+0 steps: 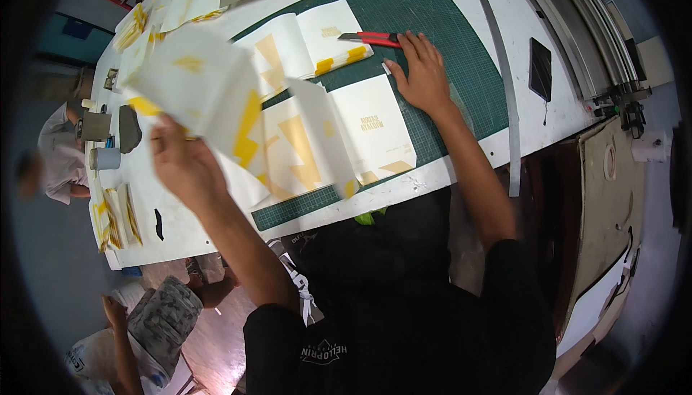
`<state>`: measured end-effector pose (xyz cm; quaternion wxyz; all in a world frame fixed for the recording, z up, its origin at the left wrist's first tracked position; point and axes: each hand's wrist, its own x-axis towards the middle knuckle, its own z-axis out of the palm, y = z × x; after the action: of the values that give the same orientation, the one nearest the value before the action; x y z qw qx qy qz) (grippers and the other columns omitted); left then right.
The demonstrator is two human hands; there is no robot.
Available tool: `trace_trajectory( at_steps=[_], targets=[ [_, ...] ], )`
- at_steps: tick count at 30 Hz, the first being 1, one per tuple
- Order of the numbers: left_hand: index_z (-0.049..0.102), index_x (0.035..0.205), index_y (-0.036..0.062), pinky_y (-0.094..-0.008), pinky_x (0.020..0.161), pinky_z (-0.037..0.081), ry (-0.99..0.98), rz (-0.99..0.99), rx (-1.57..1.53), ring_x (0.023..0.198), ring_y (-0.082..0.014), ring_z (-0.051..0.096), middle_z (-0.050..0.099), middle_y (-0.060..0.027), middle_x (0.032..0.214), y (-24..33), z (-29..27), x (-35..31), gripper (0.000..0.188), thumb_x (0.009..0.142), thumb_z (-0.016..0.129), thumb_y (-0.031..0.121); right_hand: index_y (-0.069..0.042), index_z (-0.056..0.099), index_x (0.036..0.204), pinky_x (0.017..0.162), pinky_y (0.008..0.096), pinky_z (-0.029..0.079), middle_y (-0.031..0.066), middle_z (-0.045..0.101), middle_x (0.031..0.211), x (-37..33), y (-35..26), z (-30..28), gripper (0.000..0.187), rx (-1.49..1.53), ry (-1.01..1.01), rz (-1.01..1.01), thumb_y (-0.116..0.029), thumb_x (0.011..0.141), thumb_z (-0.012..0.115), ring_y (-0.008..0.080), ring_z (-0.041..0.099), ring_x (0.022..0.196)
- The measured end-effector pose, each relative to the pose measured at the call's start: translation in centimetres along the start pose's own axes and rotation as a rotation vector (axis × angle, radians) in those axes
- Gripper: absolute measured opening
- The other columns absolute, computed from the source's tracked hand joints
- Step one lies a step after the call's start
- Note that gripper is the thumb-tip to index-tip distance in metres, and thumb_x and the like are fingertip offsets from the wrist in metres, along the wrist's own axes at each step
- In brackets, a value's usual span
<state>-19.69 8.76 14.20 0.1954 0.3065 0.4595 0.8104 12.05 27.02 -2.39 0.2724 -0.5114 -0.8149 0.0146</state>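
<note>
Black shirt [389, 308] | left fingers [168, 132] grasp blurred white-yellow sheet [205, 96] | right fingers [420, 49] at red cutter [375, 38], hold unclear

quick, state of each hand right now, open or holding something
Left hand: closed, holding paper.
Right hand: open, at the end of the red cutter; whether it touches it can't be told.

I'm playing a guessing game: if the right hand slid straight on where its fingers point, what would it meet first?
The way looks free, probably: just green mat ahead of the right hand. The red cutter is just to its left, maybe touching.
</note>
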Motion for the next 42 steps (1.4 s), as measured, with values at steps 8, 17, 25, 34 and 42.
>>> trace_trajectory(
  at_steps=[8,17,25,34,42],
  targets=[
    [0.077,0.103,0.0026,-0.0262,0.074,0.054,-0.303,0.598,0.666,0.079,-0.0109,0.068,0.077,-0.0037,0.091,-3.7,9.6,11.1,0.011,0.097,0.077,0.011,-0.002,0.057,0.147,0.123,0.0583,0.028,0.0236,0.052,0.154,-0.4,0.5,-0.6,0.059,0.003,0.02,-0.011,-0.038,0.101,0.064,0.0427,0.043,0.147],
    [0.081,0.106,0.006,-0.0429,0.089,0.057,-1.112,0.164,1.266,0.096,-0.0359,0.073,0.077,-0.0164,0.107,-18.7,12.0,6.9,0.023,0.09,0.078,0.022,-0.004,0.07,0.126,0.113,0.0554,0.037,0.0168,0.068,0.129,-0.3,2.5,-2.2,0.035,-0.069,0.067,0.134,-0.02,0.095,0.072,0.0364,0.059,0.122],
    [0.076,0.119,0.0002,-0.0392,0.091,0.056,-1.195,-0.123,1.031,0.1,-0.0305,0.074,0.077,-0.0193,0.109,-16.3,12.1,3.4,0.039,0.098,0.073,0.033,-0.002,0.073,0.118,0.098,0.0494,0.049,0.0191,0.07,0.114,1.8,4.6,-3.9,0.028,0.103,0.055,0.322,-0.01,0.091,0.074,0.0387,0.063,0.11],
    [0.079,0.103,-0.001,-0.0417,0.086,0.057,-0.893,-0.11,1.245,0.1,-0.0321,0.072,0.074,-0.0222,0.11,-10.1,4.2,2.4,0.055,0.096,0.071,0.053,0.001,0.073,0.119,0.101,0.0458,0.05,0.0219,0.066,0.124,2.2,1.1,-1.6,0.032,0.245,0.0,0.18,-0.01,0.09,0.079,0.0385,0.06,0.12],
    [0.074,0.093,-0.0002,-0.039,0.084,0.054,-0.996,-0.155,1.185,0.087,-0.0266,0.066,0.069,-0.014,0.09,-7.9,2.1,2.4,0.046,0.09,0.083,0.045,0.003,0.067,0.127,0.105,0.0478,0.044,0.0189,0.064,0.126,-0.5,-5.3,-5.9,0.046,0.194,0.258,-0.04,-0.02,0.09,0.082,0.0375,0.056,0.122]
  ],
)
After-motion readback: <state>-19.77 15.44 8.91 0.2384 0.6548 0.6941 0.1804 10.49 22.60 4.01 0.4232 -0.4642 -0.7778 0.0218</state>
